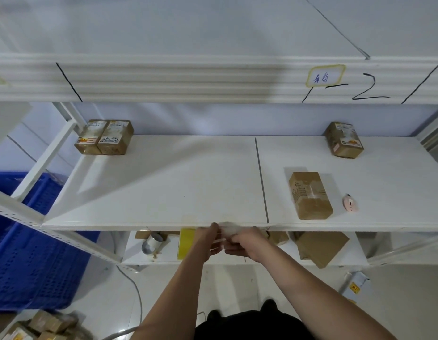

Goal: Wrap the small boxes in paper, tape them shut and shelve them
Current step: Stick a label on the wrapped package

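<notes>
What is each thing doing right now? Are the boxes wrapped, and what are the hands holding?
Pair of boxes: wrapped, side by side, back left of shelf.
Single box: wrapped, back right.
Near box: wrapped, taped, lying flat.
Pink cutter: lying loose beside the near box.
Left hand: at shelf edge, fingers pinching clear tape.
Right hand: pinching the same tape.
Tape roll: resting on lower shelf.
Brown paper: loose, lower shelf.
</notes>
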`<state>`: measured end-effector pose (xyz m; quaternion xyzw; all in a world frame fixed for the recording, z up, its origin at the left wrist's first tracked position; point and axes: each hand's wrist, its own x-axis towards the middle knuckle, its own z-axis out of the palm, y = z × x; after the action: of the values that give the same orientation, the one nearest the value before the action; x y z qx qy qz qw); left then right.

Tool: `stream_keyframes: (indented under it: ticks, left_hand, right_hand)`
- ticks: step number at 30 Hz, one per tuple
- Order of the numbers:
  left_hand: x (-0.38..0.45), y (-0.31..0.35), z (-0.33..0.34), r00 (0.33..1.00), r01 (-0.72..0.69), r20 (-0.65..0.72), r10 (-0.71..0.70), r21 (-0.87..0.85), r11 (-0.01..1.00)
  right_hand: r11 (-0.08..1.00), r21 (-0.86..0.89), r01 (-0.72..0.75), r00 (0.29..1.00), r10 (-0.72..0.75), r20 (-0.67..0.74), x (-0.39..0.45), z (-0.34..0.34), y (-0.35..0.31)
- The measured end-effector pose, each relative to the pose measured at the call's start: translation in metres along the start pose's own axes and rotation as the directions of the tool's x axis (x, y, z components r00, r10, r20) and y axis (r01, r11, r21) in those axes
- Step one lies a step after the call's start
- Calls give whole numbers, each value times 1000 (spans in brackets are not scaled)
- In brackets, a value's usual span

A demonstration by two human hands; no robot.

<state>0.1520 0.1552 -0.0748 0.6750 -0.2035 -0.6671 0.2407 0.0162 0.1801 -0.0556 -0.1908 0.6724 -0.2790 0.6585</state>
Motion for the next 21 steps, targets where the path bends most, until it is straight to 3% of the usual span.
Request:
stream_keyframes:
  ticks: [6,15,21]
  left_hand:
    - [2,16,4,997,42,-70,-45,-45,998]
    - [2,28,9,985,90,-143,-100,-73,993]
    - [-5,37,9,984,160,-67,-163,-44,986]
  right_hand:
    - [995,91,-33,999,30,34,-14,-1,-24]
    - [988,93,-121,992,117,46,-21,-2,-50]
    - [992,47,-115,982,106,157,-42,0,-87]
